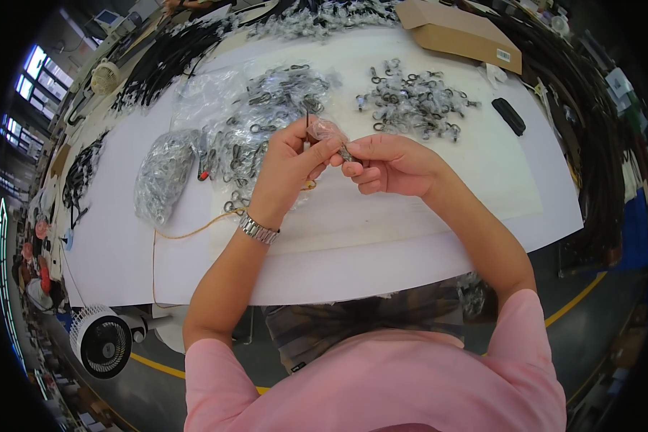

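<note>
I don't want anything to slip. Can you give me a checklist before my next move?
1. Right hand pinching the small piece: ok.
2. Left hand touching the clear plastic: ok.
3. Clear plastic untorn: cannot tell, partly hidden.
4. Orange cord well away from the watch: not ok, it runs close.
5. Right pile apart from left pile: ok.

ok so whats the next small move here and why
Probably ease the loose clear plastic away from the small dark piece with the left hand: the right hand seems to pinch that piece, which could steady it, while the plastic bunches up at the left hand.
</note>
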Demonstrator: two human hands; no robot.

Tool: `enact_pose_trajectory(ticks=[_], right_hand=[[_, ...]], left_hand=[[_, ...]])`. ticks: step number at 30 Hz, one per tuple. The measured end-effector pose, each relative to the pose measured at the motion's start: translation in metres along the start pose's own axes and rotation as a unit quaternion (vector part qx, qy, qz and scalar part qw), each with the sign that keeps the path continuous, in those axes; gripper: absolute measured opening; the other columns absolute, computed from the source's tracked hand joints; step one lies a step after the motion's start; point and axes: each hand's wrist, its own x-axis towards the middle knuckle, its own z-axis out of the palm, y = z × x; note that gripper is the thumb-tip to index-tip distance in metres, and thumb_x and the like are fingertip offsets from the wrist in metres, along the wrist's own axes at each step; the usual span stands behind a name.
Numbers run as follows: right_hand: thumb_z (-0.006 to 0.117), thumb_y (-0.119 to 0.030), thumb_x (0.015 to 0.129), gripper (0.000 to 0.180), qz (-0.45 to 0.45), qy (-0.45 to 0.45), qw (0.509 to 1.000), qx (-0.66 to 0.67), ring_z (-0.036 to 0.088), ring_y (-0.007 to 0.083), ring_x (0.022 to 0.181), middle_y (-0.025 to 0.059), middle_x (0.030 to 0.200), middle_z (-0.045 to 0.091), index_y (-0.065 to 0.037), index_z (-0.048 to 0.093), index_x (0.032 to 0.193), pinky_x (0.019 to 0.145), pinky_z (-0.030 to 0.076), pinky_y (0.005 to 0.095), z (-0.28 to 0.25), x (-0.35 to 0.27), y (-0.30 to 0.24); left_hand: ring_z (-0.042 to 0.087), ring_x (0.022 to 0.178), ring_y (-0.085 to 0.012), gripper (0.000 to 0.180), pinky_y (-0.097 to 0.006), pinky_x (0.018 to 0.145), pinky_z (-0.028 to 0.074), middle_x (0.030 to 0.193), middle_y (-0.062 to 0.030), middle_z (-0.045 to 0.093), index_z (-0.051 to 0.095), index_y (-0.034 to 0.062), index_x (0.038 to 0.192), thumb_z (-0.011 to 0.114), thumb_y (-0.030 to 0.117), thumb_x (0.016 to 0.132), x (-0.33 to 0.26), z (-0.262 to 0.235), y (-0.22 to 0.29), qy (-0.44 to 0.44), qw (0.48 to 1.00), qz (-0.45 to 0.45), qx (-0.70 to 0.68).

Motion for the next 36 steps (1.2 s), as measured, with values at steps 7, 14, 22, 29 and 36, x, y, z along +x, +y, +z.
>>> enact_pose_trajectory(ticks=[7,14,22,29,36], right_hand=[[0.065,-0.024,0.104,0.026,0.041,0.024,0.999,-0.025,0.046,0.0018,0.062,-0.0032,0.084,0.064,0.0,0.07,0.11,0.057,0.04,0.019,0.0,0.004,0.0],[0.066,-0.022,0.099,0.024,-0.066,0.145,0.962,-0.221,0.053,0.0041,0.062,-0.0025,0.077,0.067,-0.001,0.077,0.099,0.058,0.042,0.0206,0.0,0.001,0.001],[0.064,-0.017,0.097,0.022,-0.178,0.219,0.9,-0.333,0.051,0.0065,0.059,-0.0009,0.07,0.065,-0.001,0.072,0.085,0.056,0.041,0.0249,0.006,0.005,0.013],[0.061,-0.013,0.099,0.022,-0.21,0.269,0.862,-0.375,0.051,0.0063,0.06,-0.0006,0.07,0.066,0.0,0.071,0.084,0.056,0.041,0.0267,0.014,0.009,0.026],[0.061,-0.016,0.102,0.021,-0.156,0.238,0.892,-0.352,0.052,0.0073,0.063,-0.0004,0.078,0.068,0.001,0.07,0.093,0.061,0.046,0.0231,0.008,0.007,0.019]], left_hand=[[0.041,0.055,-0.0003,0.011,-0.019,0.047,0.028,0.075,0.003,0.061,0.067,0.0045,0.106,0.06,0.011,0.101,0.007,-0.038,-0.014,-0.091,0.961,-0.022,-0.259],[0.04,0.061,-0.0032,0.03,-0.02,0.056,0.035,0.081,0.0001,0.064,0.065,0.0014,0.129,0.056,0.011,0.103,0.014,-0.027,0.003,-0.005,0.995,-0.053,0.089],[0.049,0.066,-0.0041,0.038,-0.02,0.059,0.041,0.088,-0.0018,0.07,0.06,0.0004,0.141,0.053,0.012,0.106,0.001,0.003,0.007,-0.106,0.979,-0.031,0.172],[0.053,0.066,-0.0038,0.036,-0.02,0.058,0.043,0.084,-0.0031,0.07,0.062,0.0008,0.139,0.052,0.009,0.106,0.002,0.007,-0.02,-0.03,0.979,-0.015,0.201],[0.048,0.059,-0.0028,0.03,-0.018,0.051,0.036,0.079,-0.0016,0.065,0.064,-0.0001,0.131,0.056,0.011,0.105,0.005,-0.004,-0.017,-0.022,0.989,-0.054,0.135]])
